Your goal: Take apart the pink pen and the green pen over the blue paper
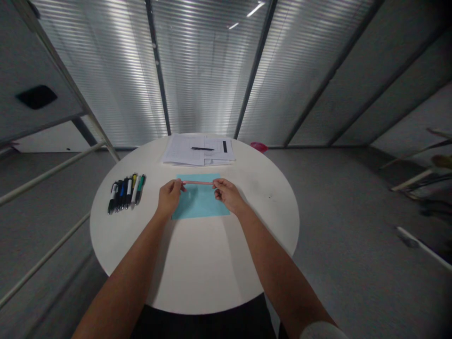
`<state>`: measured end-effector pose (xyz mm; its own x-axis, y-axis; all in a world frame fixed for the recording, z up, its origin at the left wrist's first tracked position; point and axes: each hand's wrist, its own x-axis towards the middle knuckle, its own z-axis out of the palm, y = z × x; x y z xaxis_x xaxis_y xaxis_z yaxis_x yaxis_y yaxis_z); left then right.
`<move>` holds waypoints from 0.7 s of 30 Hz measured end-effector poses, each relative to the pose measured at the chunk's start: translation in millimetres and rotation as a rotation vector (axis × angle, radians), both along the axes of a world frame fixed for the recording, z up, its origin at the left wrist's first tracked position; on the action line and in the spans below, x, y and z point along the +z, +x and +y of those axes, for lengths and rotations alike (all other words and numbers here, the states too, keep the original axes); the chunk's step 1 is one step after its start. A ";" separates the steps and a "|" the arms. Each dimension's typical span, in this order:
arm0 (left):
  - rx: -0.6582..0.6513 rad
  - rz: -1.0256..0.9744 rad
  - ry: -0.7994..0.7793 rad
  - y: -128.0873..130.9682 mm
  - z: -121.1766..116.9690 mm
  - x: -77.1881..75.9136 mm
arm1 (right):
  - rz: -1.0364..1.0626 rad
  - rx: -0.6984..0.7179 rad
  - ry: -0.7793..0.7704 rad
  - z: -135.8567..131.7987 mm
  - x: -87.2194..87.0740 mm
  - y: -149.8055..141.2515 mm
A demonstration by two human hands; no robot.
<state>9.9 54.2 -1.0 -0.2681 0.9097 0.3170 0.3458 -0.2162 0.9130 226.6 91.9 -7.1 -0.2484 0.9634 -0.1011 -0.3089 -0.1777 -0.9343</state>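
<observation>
A thin pink strip (197, 182), possibly a band or a stick, runs level between my two hands. Its left end is pinched by my left hand (171, 194), its right end by my right hand (228, 192). Both hands are closed at the fingertips. Beneath the strip a light blue sheet of paper (199, 207) lies flat on the round white table (197, 263). Whether the strip touches the sheet I cannot tell.
Several pens (127, 192) lie side by side at the table's left. Toward the far edge are stacked printed papers (183, 147) with a dark pen (202, 149) on top. A pink object (259, 147) shows beyond the table. A white metal frame (52, 176) stands at the left.
</observation>
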 end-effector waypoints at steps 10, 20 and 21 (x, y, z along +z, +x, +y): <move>0.032 -0.228 -0.016 1.1 4.2 0.7 | 0.032 -0.016 -0.031 0.3 1.7 1.0; -0.002 -0.518 -0.061 -3.2 13.0 -9.1 | 0.173 -0.042 -0.083 -0.6 5.1 5.8; -0.002 -0.530 -0.068 -3.1 12.7 -8.7 | 0.191 -0.047 -0.093 -0.4 5.8 6.2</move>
<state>6.8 66.9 -9.8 -0.3739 0.9241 0.0791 -0.1672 -0.1510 0.9743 232.9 91.5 -1.3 -0.2261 0.9632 -0.1456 -0.4887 -0.2415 -0.8384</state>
